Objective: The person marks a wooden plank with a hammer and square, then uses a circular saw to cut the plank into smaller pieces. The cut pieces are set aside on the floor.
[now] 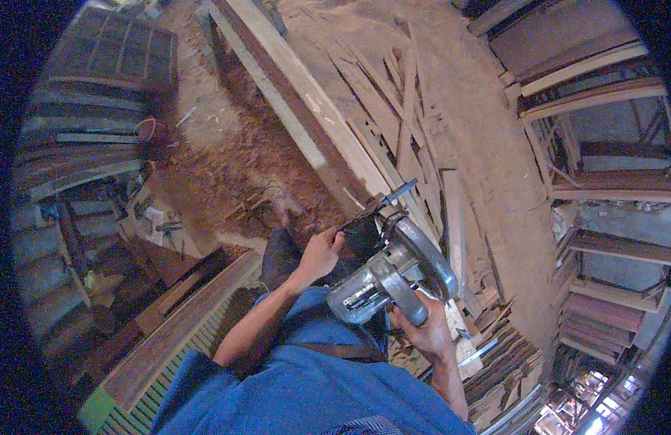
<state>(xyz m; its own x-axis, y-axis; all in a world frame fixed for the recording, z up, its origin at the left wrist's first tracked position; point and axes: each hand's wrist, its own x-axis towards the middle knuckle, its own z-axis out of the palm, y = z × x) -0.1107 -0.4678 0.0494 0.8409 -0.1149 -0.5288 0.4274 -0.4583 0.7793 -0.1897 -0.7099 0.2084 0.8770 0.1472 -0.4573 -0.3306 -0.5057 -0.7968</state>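
Observation:
A handheld circular saw (364,290) with a worn silver-blue motor housing and a rounded metal blade guard (426,254) is in front of my body. My right hand (427,330) wraps around its rear handle. On the saw's other side, my left hand (321,255) is closed at the edge of the dark base plate (361,235), its fingertips partly hidden. The saw's front end is over the near end of a long timber beam (328,116), which runs away toward the far left. The blade is mostly hidden by the guard.
Loose wood strips (393,101) lie on the dusty floor right of the beam. Reddish sawdust (241,145) covers the ground to its left. Stacked offcuts (495,370) are at near right, a slatted green bench (205,319) at near left, and timber racks (604,188) at far right.

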